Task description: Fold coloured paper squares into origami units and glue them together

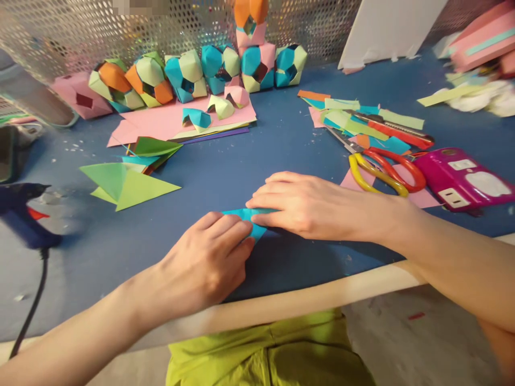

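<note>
Blue paper (pixel 258 231) on bench (pixel 314 262), near front edge. Left hand (pixel 215 252) curled over it, right hand (pixel 295 206) laid flatter; whether either pinches, cannot tell. Probably light, thin, easily creased; best held by its edges.

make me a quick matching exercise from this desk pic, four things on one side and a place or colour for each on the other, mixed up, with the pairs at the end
Things:
1. Blue paper
2. Scissors
3. Glue gun
4. Power socket

Place or colour:
A. At the far left of the view
B. Magenta and white
C. Partly red, partly yellow
D. Touched by the left hand and the right hand

Pairs: 1-D, 2-C, 3-A, 4-B
</note>
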Tool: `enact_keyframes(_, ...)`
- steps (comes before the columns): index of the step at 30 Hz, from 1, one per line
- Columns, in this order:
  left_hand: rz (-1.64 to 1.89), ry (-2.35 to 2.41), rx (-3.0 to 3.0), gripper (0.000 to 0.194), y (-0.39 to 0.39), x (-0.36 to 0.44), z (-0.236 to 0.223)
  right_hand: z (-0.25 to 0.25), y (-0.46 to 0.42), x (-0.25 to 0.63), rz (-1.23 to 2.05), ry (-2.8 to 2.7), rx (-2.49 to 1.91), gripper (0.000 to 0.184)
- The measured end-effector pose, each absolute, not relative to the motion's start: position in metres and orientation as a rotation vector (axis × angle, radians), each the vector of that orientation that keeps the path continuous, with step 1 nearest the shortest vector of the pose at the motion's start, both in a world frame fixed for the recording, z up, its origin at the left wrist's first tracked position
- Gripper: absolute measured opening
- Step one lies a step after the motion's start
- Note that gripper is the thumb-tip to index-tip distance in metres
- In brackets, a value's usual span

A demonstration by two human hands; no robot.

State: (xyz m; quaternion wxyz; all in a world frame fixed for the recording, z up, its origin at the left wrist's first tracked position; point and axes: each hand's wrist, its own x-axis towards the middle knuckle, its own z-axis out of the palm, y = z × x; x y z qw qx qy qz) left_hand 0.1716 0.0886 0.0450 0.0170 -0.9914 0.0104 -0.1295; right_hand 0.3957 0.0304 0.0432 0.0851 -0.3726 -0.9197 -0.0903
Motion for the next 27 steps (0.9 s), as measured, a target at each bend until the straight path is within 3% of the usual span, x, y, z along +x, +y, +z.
enact_keyframes(10, -0.516, -0.028, -3.131, 0.022, 0.076, 0.174, 0.044, 0.059, 0.023, 0.397, -0.136, -2.593, -1.344, 0.024)
enact_keyframes(15, -0.448, -0.035, -3.216, 0.021, 0.078, 0.175, 0.045, 0.042, 0.021, 0.376, 0.039, -2.573, -1.151, 0.049)
enact_keyframes(18, -0.371, -0.056, -3.266, 0.018, 0.078, 0.175, 0.043, 0.041, 0.015, 0.372, 0.103, -2.62, -1.234, 0.053)
enact_keyframes(27, -0.335, -0.101, -3.191, 0.018, 0.076, 0.174, 0.038, 0.046, -0.002, 0.374, -0.314, -2.749, -1.403, 0.035)
